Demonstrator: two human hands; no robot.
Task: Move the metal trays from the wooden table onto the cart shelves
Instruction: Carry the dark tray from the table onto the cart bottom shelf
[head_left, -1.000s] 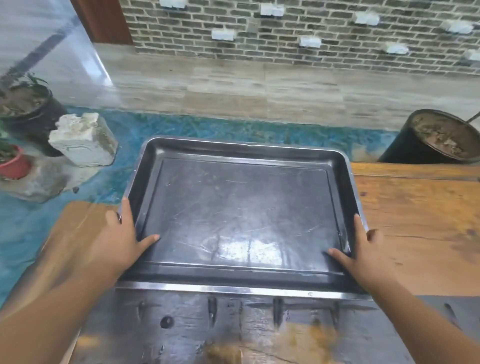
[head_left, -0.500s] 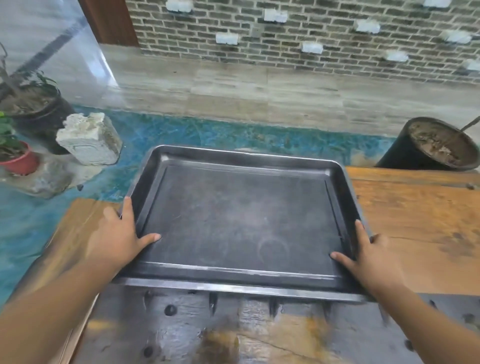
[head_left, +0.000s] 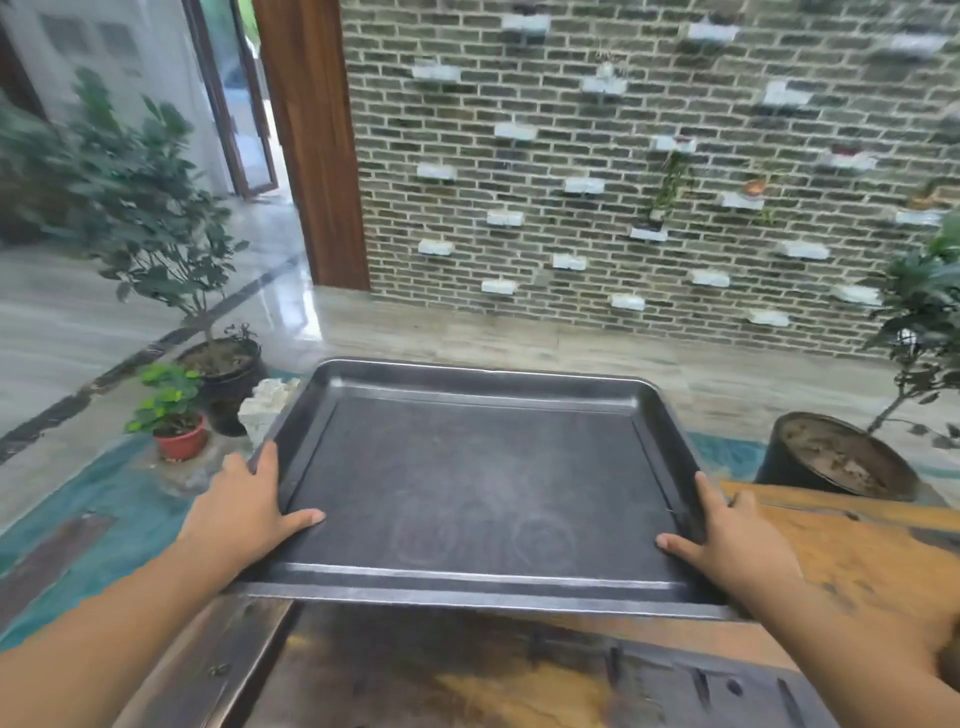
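A dark, scratched metal tray (head_left: 483, 467) with a raised rim is held up in front of me, above the near end of the wooden table (head_left: 852, 551). My left hand (head_left: 249, 512) grips its left edge, thumb lying inside on the tray floor. On the right edge my right hand (head_left: 732, 540) grips the same way, thumb inside. Below the tray's near rim lies another dark metal surface (head_left: 467, 670) with slots and holes; whether it is a second tray I cannot tell. No cart shows in this view.
A black pot of soil (head_left: 841, 462) stands by the table's far right. To the left on the floor are a red potted plant (head_left: 176, 426), a larger black pot (head_left: 228, 374) and a white stone block (head_left: 265, 400). A brick wall (head_left: 623, 171) rises ahead.
Both hands have lifted the tray off the lower metal surface and the view has tilted upward, bringing the brick wall and plants into sight. The grips on both edges are unchanged.
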